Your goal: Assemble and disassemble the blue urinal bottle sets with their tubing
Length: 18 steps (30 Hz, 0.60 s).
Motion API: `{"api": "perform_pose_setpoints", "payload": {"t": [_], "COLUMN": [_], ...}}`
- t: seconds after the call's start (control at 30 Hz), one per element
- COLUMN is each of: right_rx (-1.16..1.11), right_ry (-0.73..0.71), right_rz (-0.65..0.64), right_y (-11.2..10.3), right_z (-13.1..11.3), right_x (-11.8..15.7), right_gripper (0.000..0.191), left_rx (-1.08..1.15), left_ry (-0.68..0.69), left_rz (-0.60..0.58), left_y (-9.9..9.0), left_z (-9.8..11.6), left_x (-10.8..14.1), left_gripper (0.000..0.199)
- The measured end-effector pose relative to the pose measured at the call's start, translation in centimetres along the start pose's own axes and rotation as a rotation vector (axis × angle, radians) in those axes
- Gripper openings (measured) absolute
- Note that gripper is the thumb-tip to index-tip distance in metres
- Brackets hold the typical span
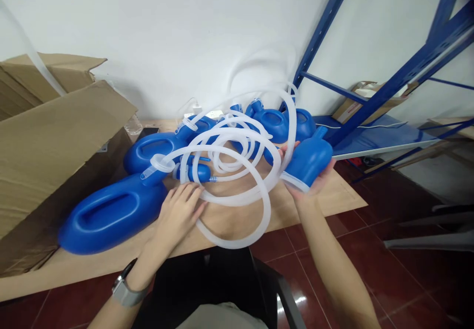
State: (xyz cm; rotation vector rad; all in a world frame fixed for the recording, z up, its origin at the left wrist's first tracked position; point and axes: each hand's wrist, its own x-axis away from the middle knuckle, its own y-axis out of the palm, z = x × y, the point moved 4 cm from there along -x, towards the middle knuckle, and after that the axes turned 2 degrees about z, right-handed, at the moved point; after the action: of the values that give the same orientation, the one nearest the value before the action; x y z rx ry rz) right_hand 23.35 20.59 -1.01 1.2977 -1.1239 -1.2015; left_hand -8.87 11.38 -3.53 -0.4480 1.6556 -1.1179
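Near the front of the table, my left hand [181, 208] has its fingers curled around a translucent white plastic hose [237, 243], which lies in several loose loops. My right hand [326, 173] grips a blue plastic cup-shaped piece [309, 158] from below. This piece has a short spout at its upper end and a white rim at its lower end, tilted towards me. Part of the hose passes just beside it. Left of my left hand lies a blue plastic bottle with a handle slot [111, 215], its neck carrying a clear cap [163, 163].
An open cardboard box [66, 136] stands on the left of the wooden table [333, 195]. More blue bottles [272, 121] sit along the wall, near a power strip [215, 114]. A blue metal shelf [381, 134] rises at the right. A dark chair [274, 289] is below.
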Motion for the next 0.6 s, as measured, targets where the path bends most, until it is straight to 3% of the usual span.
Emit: {"api": "perform_pose_setpoints", "payload": {"t": [0.13,0.3,0.47,0.6], "right_rx": [0.341,0.437,0.57,0.696], "right_ry": [-0.059,-0.08,-0.016,0.001], "right_rz": [0.111,0.122,0.151,0.161], "right_y": [-1.6,-2.9,-4.0,-5.0], "right_z": [0.6,-1.0,-3.0,-3.3], "right_x": [0.1,-0.5,-0.8,-0.4], "right_gripper": [0.065,0.065,0.072,0.078], "left_rx": [-0.083,-0.107,0.066,0.226], "left_ry": [0.047,0.056,-0.031,-0.101], "left_rz": [-0.012,0.063,0.233,0.309], "left_y": [0.6,0.3,-0.8,-1.1], "left_z": [0.4,0.1,-0.8,-1.0], "left_x": [-0.6,-0.7,-0.2,0.1], "left_gripper": [0.023,0.017,0.018,0.021]}}
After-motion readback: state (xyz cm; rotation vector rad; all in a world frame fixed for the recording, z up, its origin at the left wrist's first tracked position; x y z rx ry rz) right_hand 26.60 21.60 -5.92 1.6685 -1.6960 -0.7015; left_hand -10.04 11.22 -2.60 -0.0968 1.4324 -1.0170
